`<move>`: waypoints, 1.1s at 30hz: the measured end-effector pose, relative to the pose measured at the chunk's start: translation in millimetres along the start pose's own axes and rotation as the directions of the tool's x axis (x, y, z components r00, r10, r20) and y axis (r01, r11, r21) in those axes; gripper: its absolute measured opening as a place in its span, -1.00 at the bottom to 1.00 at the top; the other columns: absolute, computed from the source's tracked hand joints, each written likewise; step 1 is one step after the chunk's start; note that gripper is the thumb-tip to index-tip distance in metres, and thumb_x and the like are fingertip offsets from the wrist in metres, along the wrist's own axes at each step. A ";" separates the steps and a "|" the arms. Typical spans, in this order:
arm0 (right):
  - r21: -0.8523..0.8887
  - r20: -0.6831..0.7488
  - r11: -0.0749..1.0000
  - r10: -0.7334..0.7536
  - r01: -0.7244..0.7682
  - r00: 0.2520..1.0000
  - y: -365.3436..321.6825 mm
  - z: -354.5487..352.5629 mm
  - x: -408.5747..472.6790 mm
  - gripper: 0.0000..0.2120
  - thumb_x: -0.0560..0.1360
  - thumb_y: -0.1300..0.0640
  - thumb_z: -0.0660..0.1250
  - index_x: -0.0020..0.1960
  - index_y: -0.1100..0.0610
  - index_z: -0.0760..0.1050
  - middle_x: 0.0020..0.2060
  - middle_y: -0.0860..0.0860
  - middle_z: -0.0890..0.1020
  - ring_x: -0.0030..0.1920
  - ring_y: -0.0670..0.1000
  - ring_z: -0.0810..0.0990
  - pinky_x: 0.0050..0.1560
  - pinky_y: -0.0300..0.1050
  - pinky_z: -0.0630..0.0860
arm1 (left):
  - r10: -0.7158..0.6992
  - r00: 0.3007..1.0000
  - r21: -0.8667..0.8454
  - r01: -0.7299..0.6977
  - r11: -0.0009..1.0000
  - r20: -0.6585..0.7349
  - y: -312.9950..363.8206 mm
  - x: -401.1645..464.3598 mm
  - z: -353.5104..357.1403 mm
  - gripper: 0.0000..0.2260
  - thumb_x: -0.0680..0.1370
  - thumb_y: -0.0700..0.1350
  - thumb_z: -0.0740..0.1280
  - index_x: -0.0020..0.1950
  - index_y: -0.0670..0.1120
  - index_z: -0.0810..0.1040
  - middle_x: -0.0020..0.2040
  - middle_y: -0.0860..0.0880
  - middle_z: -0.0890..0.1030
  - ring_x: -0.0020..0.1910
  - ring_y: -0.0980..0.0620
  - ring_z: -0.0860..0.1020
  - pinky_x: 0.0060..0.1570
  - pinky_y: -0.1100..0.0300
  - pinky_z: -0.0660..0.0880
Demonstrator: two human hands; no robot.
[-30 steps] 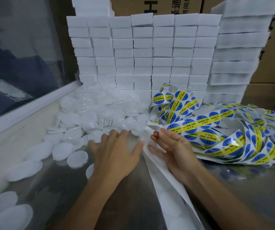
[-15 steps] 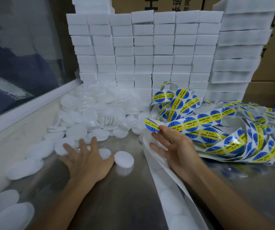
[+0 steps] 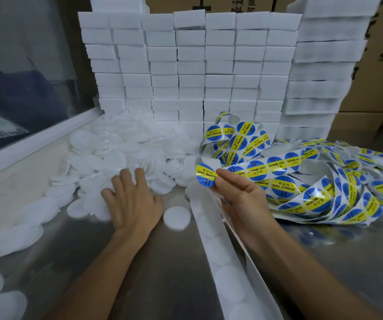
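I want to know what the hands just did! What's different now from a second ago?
The left hand pulled one white disc out of the disc pile onto the table, let it go and went back to rest on the pile. The right hand peeled a blue-and-yellow sticker off the strip's end and now pinches it in its fingers. The sticker heap and foam blocks stayed put.
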State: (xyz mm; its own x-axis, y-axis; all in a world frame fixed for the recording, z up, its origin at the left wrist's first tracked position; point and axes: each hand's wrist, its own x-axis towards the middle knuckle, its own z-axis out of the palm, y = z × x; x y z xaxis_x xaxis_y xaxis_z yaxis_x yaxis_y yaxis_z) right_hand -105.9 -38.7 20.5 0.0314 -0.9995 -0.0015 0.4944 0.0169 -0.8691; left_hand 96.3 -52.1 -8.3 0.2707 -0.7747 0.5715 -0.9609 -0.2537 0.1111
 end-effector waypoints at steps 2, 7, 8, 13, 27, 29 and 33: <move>-0.024 -0.015 0.999 -0.046 0.046 0.999 -1.4 1.2 -0.7 -0.72 0.30 0.25 0.48 0.01 0.16 0.67 -0.04 0.17 0.73 0.06 0.14 0.68 0.28 0.10 0.46 | 0.146 0.988 -0.088 -0.150 0.985 -0.053 4.5 2.2 4.2 -0.46 0.41 -0.07 0.45 0.38 -0.04 0.44 0.29 -0.20 0.44 0.18 -0.22 0.40 -0.01 -0.10 0.30; -0.033 -0.013 0.991 -0.129 0.128 0.992 -5.9 0.9 -1.0 -0.79 0.38 0.33 0.44 -0.01 0.16 0.65 -0.05 0.15 0.73 0.08 0.14 0.69 0.17 -0.02 0.58 | 0.236 0.969 -0.110 -0.243 0.964 -0.073 11.8 8.2 9.5 -0.77 0.42 -0.25 0.46 0.04 -0.03 0.68 0.25 -0.11 0.55 0.17 -0.19 0.47 -0.03 -0.02 0.21; -0.034 -0.014 0.990 -0.137 0.136 0.991 -6.5 0.4 -0.8 -0.80 0.38 0.32 0.45 -0.01 0.16 0.65 -0.05 0.15 0.73 0.07 0.13 0.69 0.15 -0.03 0.59 | 0.227 0.972 -0.103 -0.232 0.967 -0.062 11.5 9.4 9.9 -0.80 0.42 -0.26 0.46 -0.01 -0.04 0.69 0.22 -0.09 0.56 0.15 -0.17 0.48 -0.03 0.01 0.19; -0.140 -0.014 0.971 -0.196 0.192 0.981 -9.3 2.4 -3.5 -0.78 0.43 0.30 0.45 0.06 0.14 0.65 -0.08 0.10 0.74 0.01 0.06 0.71 0.07 -0.09 0.62 | 0.206 0.979 -0.078 -0.206 0.976 -0.009 7.3 13.4 14.7 -0.74 0.52 -0.18 0.34 0.15 0.06 0.62 0.22 0.05 0.54 0.13 -0.05 0.43 -0.12 0.13 0.00; -0.214 0.061 0.923 -0.314 0.319 0.948 -25.7 12.5 -15.5 -0.78 0.50 0.20 0.42 -0.22 -0.07 0.68 -0.30 -0.09 0.62 -0.28 -0.10 0.55 -0.17 -0.17 0.49 | -0.120 0.983 -0.824 -0.045 0.565 -0.136 21.0 1.8 -18.7 -0.86 0.53 -0.14 0.42 0.07 -0.07 0.69 -0.30 -0.04 0.67 -0.35 0.01 0.62 -0.23 0.16 0.56; -0.161 0.032 0.945 -0.281 0.283 0.959 -25.4 13.3 -15.9 -0.81 0.49 0.20 0.43 -0.21 -0.05 0.69 -0.32 -0.10 0.62 -0.29 -0.10 0.56 -0.18 -0.15 0.48 | -0.173 0.985 -0.945 0.070 0.320 0.015 29.4 -2.4 -26.9 -0.88 0.53 -0.20 0.41 0.01 -0.01 0.66 -0.25 -0.03 0.70 -0.33 0.08 0.67 -0.26 0.24 0.60; -0.121 -0.014 0.964 -0.238 0.235 0.971 -28.3 11.7 -17.0 -0.91 0.46 0.19 0.45 -0.16 0.02 0.68 -0.29 -0.09 0.65 -0.25 -0.12 0.60 -0.15 -0.15 0.50 | -0.162 0.961 -0.974 0.227 -0.007 0.226 40.6 -7.8 -40.0 -0.89 0.52 -0.24 0.42 -0.07 -0.03 0.66 -0.20 -0.06 0.72 -0.28 0.01 0.70 -0.32 0.22 0.60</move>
State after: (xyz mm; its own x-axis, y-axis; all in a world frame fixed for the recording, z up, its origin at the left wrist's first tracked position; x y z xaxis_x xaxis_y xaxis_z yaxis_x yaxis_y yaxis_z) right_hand -110.2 -21.8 50.9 -0.0997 -0.9751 0.1982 0.3786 -0.2214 -0.8987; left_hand 52.8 -33.2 24.3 0.4291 -0.8337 0.3476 0.0106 0.3894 0.9210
